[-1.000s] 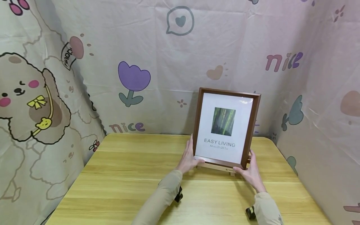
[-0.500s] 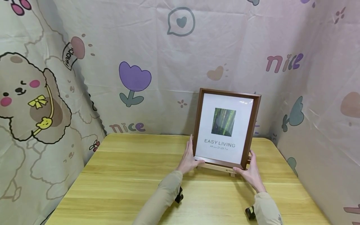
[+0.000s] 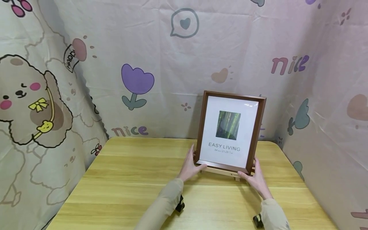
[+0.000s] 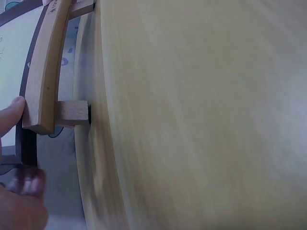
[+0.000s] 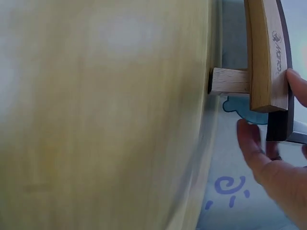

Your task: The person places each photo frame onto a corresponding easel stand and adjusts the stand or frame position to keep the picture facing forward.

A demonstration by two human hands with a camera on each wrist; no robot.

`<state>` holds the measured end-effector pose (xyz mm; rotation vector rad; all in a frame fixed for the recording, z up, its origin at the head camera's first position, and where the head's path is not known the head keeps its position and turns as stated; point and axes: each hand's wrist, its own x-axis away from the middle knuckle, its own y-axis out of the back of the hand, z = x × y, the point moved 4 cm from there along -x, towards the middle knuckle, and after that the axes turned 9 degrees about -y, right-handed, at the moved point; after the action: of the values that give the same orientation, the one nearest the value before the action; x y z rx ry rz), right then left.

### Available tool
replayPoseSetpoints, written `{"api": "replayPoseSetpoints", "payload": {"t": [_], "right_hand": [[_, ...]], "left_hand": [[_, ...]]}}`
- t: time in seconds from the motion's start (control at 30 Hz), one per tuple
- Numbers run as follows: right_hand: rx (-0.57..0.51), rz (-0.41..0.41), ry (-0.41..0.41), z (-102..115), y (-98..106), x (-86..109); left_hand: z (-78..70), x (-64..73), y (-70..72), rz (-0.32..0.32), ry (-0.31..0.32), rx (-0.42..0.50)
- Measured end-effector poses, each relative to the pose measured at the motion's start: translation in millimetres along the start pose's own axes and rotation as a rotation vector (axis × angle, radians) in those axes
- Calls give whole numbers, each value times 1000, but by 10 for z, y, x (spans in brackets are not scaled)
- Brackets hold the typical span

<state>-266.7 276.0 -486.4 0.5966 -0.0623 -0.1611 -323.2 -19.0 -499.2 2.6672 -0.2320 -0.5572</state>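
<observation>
Over the last half second the left hand (image 3: 189, 167) has slid slightly down and outward along its side of the frame (image 3: 230, 131), and the right hand (image 3: 256, 179) has dipped a touch, while the frame itself has stayed put: right of centre in the head view, standing on the ledge of the stand (image 3: 219, 171) near the middle of the table (image 3: 129, 179). Each hand loosely pinches a lower corner, thumb in front and fingers around the side; how the fingers meet the back is hidden, and the left ones are blurred. As the frame did not follow the hands, the stand probably already bears it, the grip seeming only to steady it.
</observation>
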Motion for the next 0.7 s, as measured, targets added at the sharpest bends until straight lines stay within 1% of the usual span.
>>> {"api": "replayPoseSetpoints", "payload": {"t": [0.1, 0.2, 0.3, 0.37, 0.5, 0.63, 0.7], "right_hand": [[29, -6, 28, -12, -1, 10], [54, -2, 59, -22, -2, 16], [62, 6, 64, -29, 1, 30], [51, 14, 59, -26, 0, 41], [27, 20, 49, 0, -7, 58], [19, 18, 32, 18, -14, 70], [21, 19, 21, 14, -15, 73]], "left_hand": [[27, 51, 34, 23, 8, 4], [40, 90, 66, 54, 31, -10], [31, 105, 87, 73, 36, -33], [22, 104, 92, 81, 23, -50], [0, 90, 90, 79, 12, -44], [-17, 86, 88, 68, 28, -9], [-22, 88, 88, 65, 23, -7]]}}
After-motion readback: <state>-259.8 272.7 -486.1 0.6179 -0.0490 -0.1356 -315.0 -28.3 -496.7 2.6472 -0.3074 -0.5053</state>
